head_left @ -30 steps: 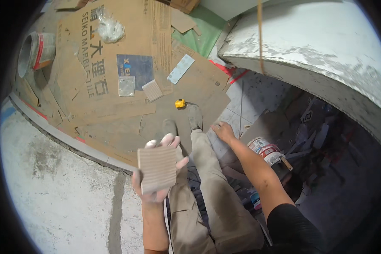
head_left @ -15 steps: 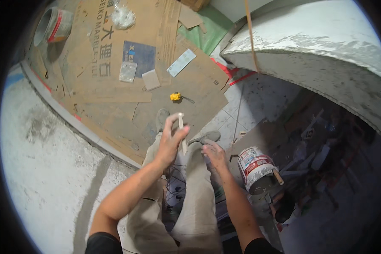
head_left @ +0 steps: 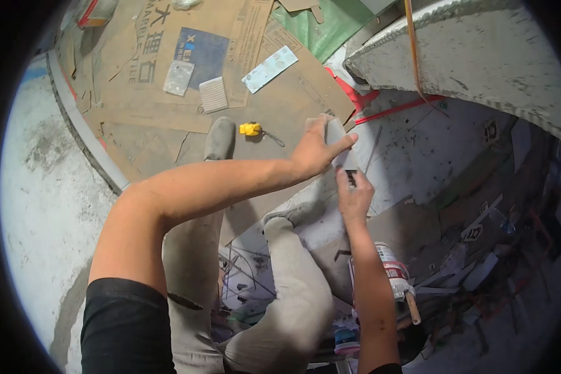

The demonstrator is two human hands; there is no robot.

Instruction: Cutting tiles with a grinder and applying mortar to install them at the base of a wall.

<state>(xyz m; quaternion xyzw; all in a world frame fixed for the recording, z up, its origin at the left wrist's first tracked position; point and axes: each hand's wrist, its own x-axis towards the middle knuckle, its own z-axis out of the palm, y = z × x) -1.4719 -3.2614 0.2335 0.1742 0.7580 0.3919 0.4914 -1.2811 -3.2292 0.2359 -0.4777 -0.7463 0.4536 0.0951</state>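
Observation:
My left hand (head_left: 321, 146) grips a square, pale tile (head_left: 336, 134) tilted over the floor at centre right, its thumb across the tile. Just below it, my right hand (head_left: 354, 190) has curled fingers at the tile's lower edge; whatever dark thing shows between them is too small to name. Left of the hands, a yellow tape measure (head_left: 250, 129) lies on cardboard (head_left: 149, 140). Farther back are a ribbed tile (head_left: 213, 95), a shiny square piece (head_left: 179, 78) and a long pale-blue strip (head_left: 269, 68).
White ledges (head_left: 40, 149) curve at left, with a concrete edge (head_left: 461, 56) at upper right. A bucket with brush (head_left: 394, 271) stands beside my right forearm. Rubble (head_left: 480, 262) covers the shadowed right. Red pieces (head_left: 361, 100), green sheeting (head_left: 318, 28) and another bucket (head_left: 95, 12) lie farther off.
The tile has moved up and rightward in my left hand, turning from face-up through edge-on to tilted. My right hand has come up to its lower edge. My feet have shifted.

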